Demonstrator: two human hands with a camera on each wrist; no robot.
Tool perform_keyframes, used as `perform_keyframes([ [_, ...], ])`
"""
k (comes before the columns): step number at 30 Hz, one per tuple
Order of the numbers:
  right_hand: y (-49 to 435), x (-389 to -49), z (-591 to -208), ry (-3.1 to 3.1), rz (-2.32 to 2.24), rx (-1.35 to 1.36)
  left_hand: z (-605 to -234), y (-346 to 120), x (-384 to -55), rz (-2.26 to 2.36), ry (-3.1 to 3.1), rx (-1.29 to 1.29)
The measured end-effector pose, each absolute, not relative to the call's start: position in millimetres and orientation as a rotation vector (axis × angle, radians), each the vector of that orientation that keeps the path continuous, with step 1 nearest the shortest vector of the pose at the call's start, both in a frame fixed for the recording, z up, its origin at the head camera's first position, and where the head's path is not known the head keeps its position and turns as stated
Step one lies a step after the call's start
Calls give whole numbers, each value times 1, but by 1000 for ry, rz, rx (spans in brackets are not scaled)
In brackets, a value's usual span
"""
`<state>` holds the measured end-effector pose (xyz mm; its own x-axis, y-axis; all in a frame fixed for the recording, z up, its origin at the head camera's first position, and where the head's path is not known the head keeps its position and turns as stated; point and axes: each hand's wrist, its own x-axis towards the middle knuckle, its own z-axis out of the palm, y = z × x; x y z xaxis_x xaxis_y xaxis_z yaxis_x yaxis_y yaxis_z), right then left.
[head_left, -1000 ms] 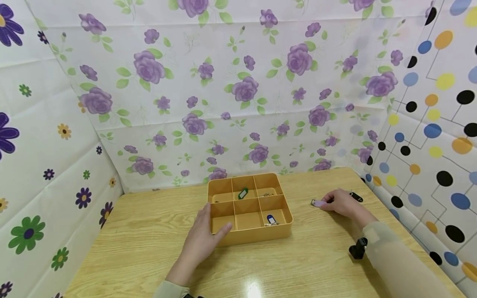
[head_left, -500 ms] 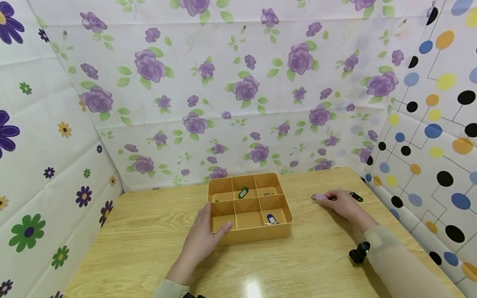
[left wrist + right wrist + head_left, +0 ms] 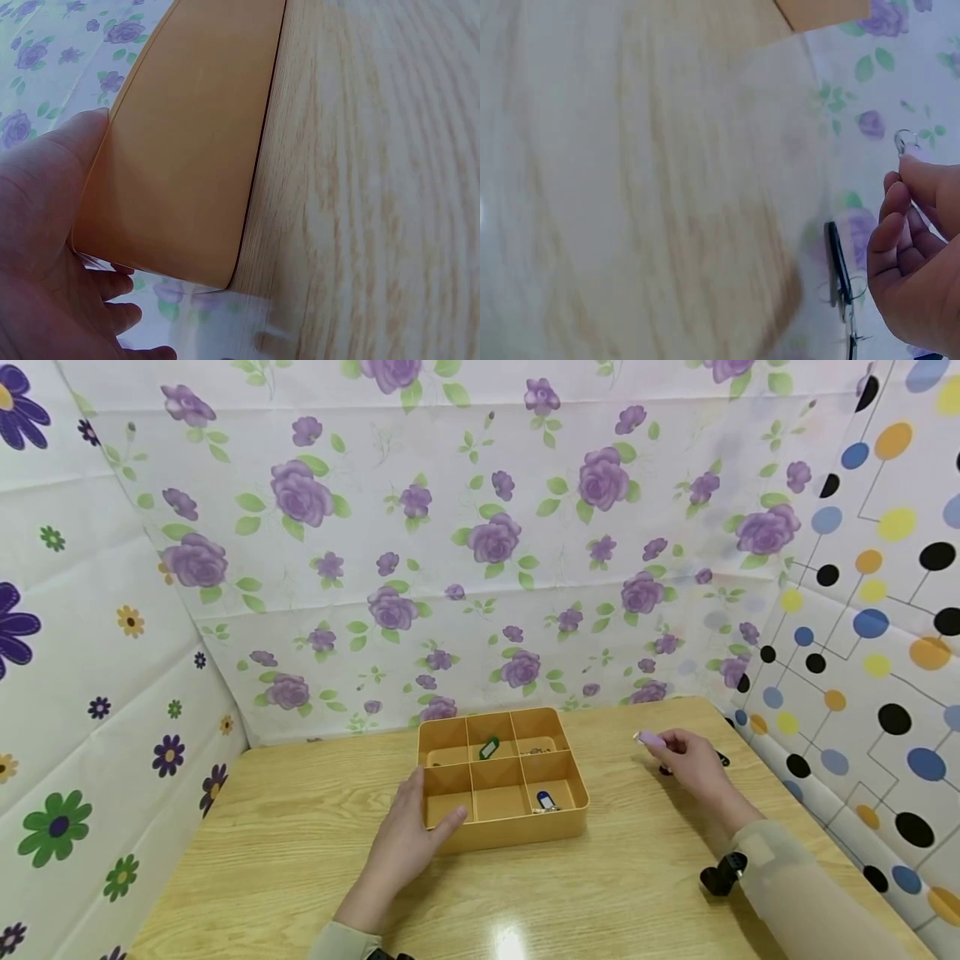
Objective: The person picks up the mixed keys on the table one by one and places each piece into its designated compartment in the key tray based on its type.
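Note:
My right hand (image 3: 693, 766) pinches a small light purple key tag (image 3: 651, 739) between thumb and fingertips, held above the table right of the box. Its metal ring (image 3: 905, 139) sticks out past the thumb in the right wrist view. Black key tags (image 3: 722, 758) lie on the table behind and under that hand. My left hand (image 3: 408, 827) rests at the front left corner of an orange divided box (image 3: 510, 833). Its thumb lies over the front rim and its fingers extend along the left side. A green key tag (image 3: 489, 748) and a blue key tag (image 3: 547, 802) lie in separate compartments.
Small metal pieces (image 3: 536, 752) lie in the back right compartment. The wooden table (image 3: 300, 860) meets flower-patterned cloth (image 3: 337, 568) at the back and dotted cloth (image 3: 862, 652) at the right.
My right hand has lifted the purple key tag off the table, moving it slightly up and away. The black tags below show more. My left hand and the box have stayed put.

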<state>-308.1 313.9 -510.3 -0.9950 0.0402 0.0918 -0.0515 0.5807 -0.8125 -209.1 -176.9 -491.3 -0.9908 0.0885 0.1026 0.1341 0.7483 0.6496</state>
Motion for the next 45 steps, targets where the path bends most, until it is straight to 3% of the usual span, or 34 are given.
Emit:
perform_keyframes([
  [18,289,-300,-491,-2561,1719,-41,-492,-177,-210,-1064,-2860,-203],
  [45,248,-283,-464,-2524,1768,57,-492,-177,-210,-1069,-2864,-201],
])
